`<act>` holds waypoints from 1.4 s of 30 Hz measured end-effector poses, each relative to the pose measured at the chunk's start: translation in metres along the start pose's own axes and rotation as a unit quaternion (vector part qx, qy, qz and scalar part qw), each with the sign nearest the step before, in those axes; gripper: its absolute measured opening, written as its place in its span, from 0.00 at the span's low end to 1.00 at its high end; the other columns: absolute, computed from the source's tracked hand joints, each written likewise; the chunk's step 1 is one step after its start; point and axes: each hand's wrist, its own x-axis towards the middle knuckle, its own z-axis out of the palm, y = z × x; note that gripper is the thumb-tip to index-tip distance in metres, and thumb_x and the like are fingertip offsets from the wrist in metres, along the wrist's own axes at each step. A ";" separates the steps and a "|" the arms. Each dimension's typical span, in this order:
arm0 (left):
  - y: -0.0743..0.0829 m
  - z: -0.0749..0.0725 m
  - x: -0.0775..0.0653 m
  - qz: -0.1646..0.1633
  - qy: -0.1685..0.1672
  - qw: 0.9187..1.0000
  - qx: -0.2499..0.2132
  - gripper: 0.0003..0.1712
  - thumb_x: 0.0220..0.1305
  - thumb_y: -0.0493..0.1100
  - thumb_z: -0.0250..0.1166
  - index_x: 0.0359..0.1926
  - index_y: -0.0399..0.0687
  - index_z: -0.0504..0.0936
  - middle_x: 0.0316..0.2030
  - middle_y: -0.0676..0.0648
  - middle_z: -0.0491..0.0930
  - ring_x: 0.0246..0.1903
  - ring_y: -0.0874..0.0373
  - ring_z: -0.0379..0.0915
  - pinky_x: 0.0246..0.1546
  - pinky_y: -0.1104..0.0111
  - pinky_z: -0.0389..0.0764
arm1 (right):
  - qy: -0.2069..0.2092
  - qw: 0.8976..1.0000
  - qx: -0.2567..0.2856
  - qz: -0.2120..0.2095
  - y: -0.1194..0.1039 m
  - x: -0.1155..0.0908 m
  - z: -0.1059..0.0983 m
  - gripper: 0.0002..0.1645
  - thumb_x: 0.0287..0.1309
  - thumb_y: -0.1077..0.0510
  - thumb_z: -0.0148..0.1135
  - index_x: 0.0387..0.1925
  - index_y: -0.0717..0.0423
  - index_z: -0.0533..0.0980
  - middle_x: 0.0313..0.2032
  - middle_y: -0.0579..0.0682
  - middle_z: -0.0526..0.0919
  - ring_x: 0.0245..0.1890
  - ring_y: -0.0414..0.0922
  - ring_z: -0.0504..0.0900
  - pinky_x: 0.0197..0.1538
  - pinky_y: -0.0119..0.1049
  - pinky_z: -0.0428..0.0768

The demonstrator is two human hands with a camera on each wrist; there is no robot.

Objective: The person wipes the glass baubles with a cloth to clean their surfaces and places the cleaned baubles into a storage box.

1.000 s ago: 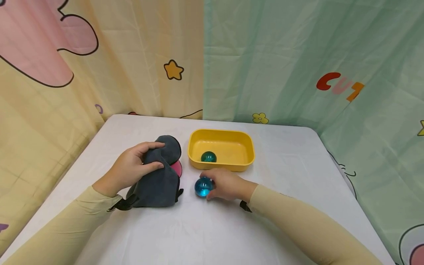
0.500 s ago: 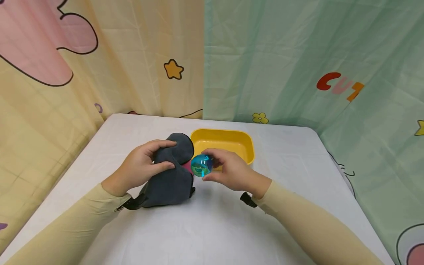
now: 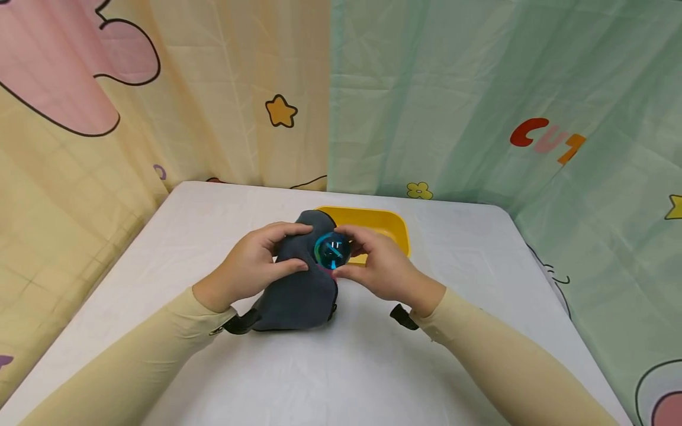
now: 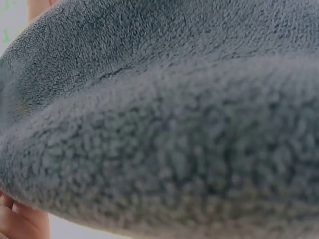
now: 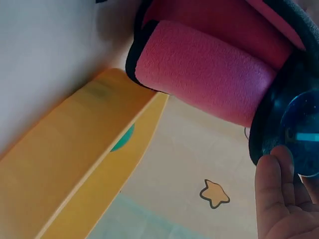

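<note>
My left hand (image 3: 256, 260) grips a folded dark grey fleece cloth (image 3: 298, 302) by its left side, thumb and fingers on top. In the right wrist view the cloth's pink inner face (image 5: 204, 69) and black edging show. Between the thumb and fingers of my right hand (image 3: 380, 263) is a clear blue ball (image 3: 333, 251), against the cloth's right edge. The right wrist view has this ball at the right side, with the right fingers (image 5: 271, 184) beneath it. Grey fleece (image 4: 159, 124) fills most of the left wrist view.
A yellow plastic tray (image 3: 399, 228) stands behind the hands, partly hidden by cloth and hand. Inside it a green ball (image 5: 123, 139) shows in the right wrist view. White cloth covers the table (image 3: 453, 248); printed curtains (image 3: 426, 89) hang around its back and sides.
My right hand has lifted the blue ball from the table and brought it to the cloth. My left hand has carried the cloth right, so it now overlaps the tray from my view.
</note>
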 end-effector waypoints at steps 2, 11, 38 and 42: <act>0.001 0.004 0.003 0.005 -0.002 1.000 0.007 0.34 0.60 0.34 0.78 0.67 0.43 0.79 0.60 0.43 0.83 0.49 0.57 0.85 0.51 0.73 0.86 | 0.007 1.000 -0.016 0.001 -0.001 -0.001 0.000 0.38 0.55 0.58 0.81 0.66 0.54 0.75 0.57 0.48 0.84 0.50 0.44 0.84 0.58 0.42 0.87; -0.001 0.018 0.010 0.027 0.012 0.998 0.063 0.33 0.61 0.37 0.78 0.67 0.46 0.80 0.59 0.45 0.84 0.48 0.56 0.81 0.50 0.68 0.86 | 0.035 0.997 -0.065 -0.016 -0.001 -0.009 0.002 0.40 0.56 0.57 0.81 0.68 0.57 0.74 0.60 0.52 0.83 0.52 0.47 0.82 0.57 0.42 0.87; 0.000 0.031 0.018 0.057 -0.008 0.997 0.054 0.38 0.59 0.32 0.78 0.70 0.44 0.77 0.63 0.45 0.81 0.59 0.53 0.78 0.61 0.60 0.84 | 0.037 0.999 -0.015 0.026 -0.010 -0.026 -0.001 0.38 0.64 0.61 0.74 0.72 0.59 0.69 0.64 0.56 0.79 0.55 0.49 0.87 0.59 0.41 0.86; -0.001 0.032 0.016 0.053 -0.010 0.998 0.040 0.38 0.60 0.32 0.78 0.70 0.44 0.76 0.62 0.45 0.81 0.56 0.54 0.79 0.57 0.64 0.85 | 0.001 0.985 0.144 0.096 -0.008 -0.025 -0.003 0.31 0.74 0.61 0.63 0.72 0.61 0.67 0.59 0.62 0.81 0.49 0.49 0.88 0.56 0.40 0.88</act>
